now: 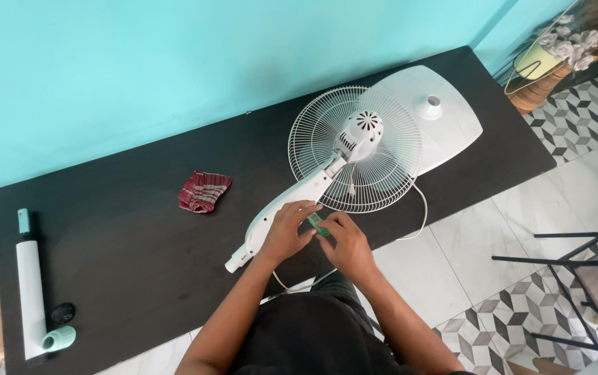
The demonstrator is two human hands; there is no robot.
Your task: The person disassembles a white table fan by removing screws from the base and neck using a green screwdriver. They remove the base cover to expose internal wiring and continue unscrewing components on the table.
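Note:
A white fan head lies face down on a black table (139, 250): wire grille (382, 173), motor housing (361, 132) and a long white neck (278, 215) with a pale green edge. My left hand (288, 232) rests on the neck near its lower end. Beside it, my right hand (347, 243) pinches a small green piece (317, 223) together with the left fingertips. A white cord (420, 208) trails off the table edge.
A white fan base plate (452, 118) lies under the grille at the far right. A red checked cloth (203, 191) sits mid-table. A white pole (31, 292), a pale green collar (59, 339) and a black cap (62, 312) lie at the left end. A black metal chair (584, 278) stands on the tiled floor.

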